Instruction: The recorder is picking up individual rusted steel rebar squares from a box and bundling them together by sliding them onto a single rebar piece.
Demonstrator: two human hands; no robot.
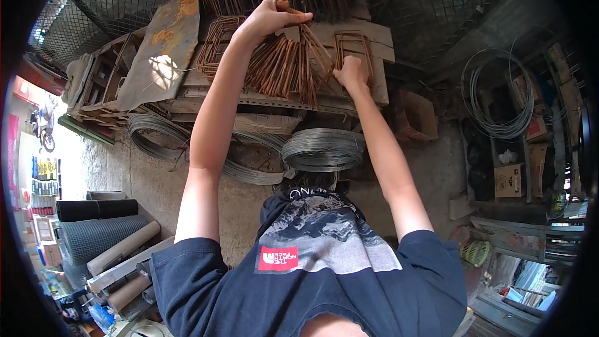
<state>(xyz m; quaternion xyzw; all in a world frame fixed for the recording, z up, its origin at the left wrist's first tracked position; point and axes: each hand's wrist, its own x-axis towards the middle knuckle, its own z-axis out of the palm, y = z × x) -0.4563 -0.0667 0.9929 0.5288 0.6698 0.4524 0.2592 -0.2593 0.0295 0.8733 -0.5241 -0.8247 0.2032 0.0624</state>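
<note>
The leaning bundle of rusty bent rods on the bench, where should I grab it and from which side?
Probably grip the rusty rod bundle at its upper corner bends, coming from above, as the left hand does. The loops fan upright there, while the right hand steadies the right edge.

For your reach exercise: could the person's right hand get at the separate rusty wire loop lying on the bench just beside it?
Probably yes. The right hand rests on the bench beside the rusty wire loop, with nothing between them. The left hand grips the leaning bundle of loops, off to the side.
</note>
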